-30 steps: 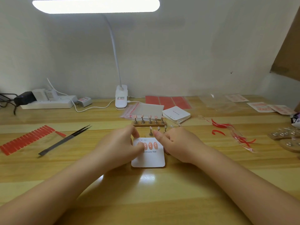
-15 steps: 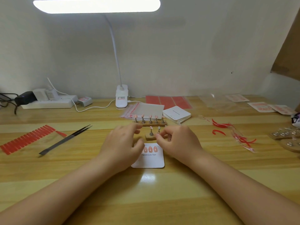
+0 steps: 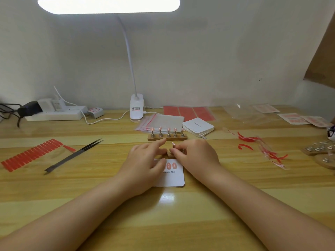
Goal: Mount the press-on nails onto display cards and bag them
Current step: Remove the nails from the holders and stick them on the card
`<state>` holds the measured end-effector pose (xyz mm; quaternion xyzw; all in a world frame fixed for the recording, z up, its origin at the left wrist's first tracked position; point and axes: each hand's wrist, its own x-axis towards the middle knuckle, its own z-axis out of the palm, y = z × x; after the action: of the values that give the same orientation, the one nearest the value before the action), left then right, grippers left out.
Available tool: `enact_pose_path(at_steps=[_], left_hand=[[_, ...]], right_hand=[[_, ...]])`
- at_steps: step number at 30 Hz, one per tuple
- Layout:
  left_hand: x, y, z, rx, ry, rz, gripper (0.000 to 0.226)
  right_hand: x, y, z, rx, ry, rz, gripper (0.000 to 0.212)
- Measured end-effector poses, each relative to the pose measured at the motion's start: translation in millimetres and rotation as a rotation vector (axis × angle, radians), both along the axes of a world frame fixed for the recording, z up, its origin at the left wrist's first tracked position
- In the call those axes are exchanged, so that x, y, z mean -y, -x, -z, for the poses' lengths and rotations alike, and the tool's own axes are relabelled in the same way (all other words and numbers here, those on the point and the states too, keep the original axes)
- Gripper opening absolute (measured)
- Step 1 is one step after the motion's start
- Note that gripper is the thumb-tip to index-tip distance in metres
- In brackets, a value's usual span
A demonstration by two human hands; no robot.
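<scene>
Right grip (image 3: 194, 156) has moved up from the display card (image 3: 172, 178) and now pinches a nail on the near stand (image 3: 170, 155); left grip (image 3: 145, 160), fingers loose, holds nothing, resting on the card's left edge. Another nail looks ready for mounting.

Tweezers (image 3: 73, 155) left of card (image 3: 172, 178); nail stand (image 3: 167, 136) behind card.

Bright overhead lamp (image 3: 108, 4) glare, wide-angle distortion
</scene>
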<state>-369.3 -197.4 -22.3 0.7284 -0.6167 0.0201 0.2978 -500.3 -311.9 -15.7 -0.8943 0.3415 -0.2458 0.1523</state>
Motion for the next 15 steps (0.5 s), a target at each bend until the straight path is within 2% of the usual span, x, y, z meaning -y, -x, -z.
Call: enact_pose_path(at_steps=[6,9,15], left_hand=[[-0.2,1.1,0.8,-0.003,0.003,0.011,0.059],[0.0,-0.2,1.6,-0.004,0.007,0.014,0.051],[0.3,-0.2,2.1,-0.002,0.001,0.01,0.051]], right_hand=[[-3.0,0.6,-0.6,-0.006,0.067,0.002,0.026],[-4.4,0.9,-0.3,-0.027,0.117,0.007,0.028],[-5.7,1.4,-1.1,-0.044,0.17,-0.003,0.029]])
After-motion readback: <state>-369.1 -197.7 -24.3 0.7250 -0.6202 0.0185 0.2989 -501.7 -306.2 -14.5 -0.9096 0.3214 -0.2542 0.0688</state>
